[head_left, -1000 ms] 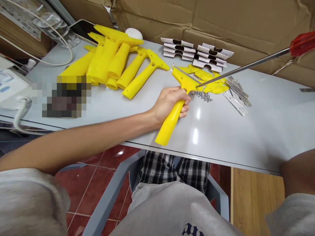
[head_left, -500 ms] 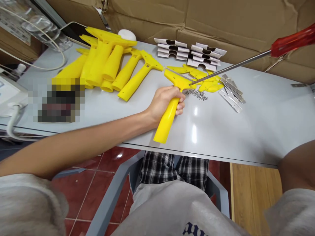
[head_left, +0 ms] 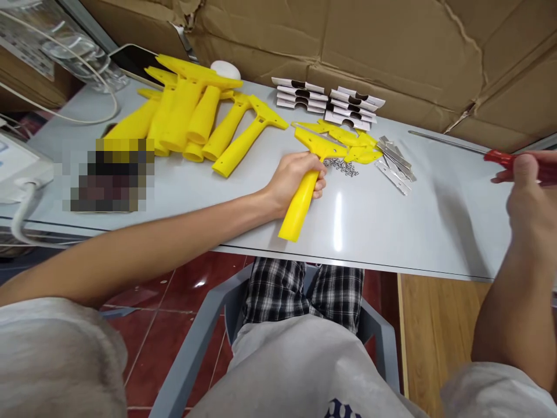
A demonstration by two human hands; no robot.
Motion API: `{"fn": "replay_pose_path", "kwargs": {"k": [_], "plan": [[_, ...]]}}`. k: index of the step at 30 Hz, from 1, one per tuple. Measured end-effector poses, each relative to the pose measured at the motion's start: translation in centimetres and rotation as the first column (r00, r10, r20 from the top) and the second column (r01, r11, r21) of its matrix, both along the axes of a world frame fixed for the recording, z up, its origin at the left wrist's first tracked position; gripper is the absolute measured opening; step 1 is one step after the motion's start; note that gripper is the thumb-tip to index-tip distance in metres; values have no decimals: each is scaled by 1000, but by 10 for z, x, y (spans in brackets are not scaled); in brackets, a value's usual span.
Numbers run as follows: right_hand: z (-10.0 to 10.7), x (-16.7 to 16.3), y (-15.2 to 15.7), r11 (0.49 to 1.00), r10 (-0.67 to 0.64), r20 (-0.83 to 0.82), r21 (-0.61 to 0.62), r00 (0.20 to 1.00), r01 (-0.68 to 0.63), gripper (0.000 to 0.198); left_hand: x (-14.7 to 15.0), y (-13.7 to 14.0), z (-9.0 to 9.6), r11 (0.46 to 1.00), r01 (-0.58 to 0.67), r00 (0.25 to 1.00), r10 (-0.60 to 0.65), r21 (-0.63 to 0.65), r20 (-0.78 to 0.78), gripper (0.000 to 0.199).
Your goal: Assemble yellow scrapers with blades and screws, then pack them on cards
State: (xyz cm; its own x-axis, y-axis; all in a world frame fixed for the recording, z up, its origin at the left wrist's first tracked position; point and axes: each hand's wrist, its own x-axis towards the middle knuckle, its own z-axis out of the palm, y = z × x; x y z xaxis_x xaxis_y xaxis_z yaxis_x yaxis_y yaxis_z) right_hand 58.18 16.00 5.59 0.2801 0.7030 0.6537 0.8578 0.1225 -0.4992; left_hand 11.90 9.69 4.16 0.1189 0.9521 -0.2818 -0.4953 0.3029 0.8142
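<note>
handle, yellow plastic, t-shaped with a round hollow grip [head_left: 300,204]: held in the left hand [head_left: 292,176] above the near middle of a glossy pale grey tabletop [head_left: 435,238]. left fingers wrap closed around the upper grip, just below the crosspiece, thumb lying along it; the crosspiece points away from the body and the open end of the grip tilts toward the table's near edge. a thin grey strip runs along the far edge of the crosspiece, and a small metallic spot shows near its right end.

right hand [head_left: 531,188], at the right edge of view, is closed on a screwdriver with a translucent red grip and a long steel shaft [head_left: 448,143]. its shaft points left, tip well apart from the held handle; cannot tell whether the tip touches the table.

just beyond the left hand: a loose heap of small silvery screws [head_left: 344,168]. behind these, flat yellow plastic pieces [head_left: 364,155] overlap; to their right, flat silvery metal plates [head_left: 394,175] lie crossed over one another. farther back, two stacks of white card sleeves with dark notches [head_left: 350,111] stand near brown cardboard [head_left: 369,52]. to the left, a pile of similar yellow plastic handles [head_left: 176,119] lies with the hollow ends mostly facing the near edge.
</note>
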Motion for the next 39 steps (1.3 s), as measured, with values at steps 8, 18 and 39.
{"fn": "replay_pose_path", "kwargs": {"k": [8, 18, 39], "plan": [[-54, 20, -7, 961, -93, 108, -250, 990, 117, 28, -1, -1, 4, 999, 35, 998, -33, 29, -58, 20], [-56, 3, -18, 956, 61, 289, -291, 955, 27, 27, -13, -11, 21, 988, 146, 976, -134, 54, -173, 39], [-53, -2, -20, 941, 79, 247, -339, 966, 10, 24, -12, -3, 1, 897, 429, 756, -294, 105, -585, 35]]}}
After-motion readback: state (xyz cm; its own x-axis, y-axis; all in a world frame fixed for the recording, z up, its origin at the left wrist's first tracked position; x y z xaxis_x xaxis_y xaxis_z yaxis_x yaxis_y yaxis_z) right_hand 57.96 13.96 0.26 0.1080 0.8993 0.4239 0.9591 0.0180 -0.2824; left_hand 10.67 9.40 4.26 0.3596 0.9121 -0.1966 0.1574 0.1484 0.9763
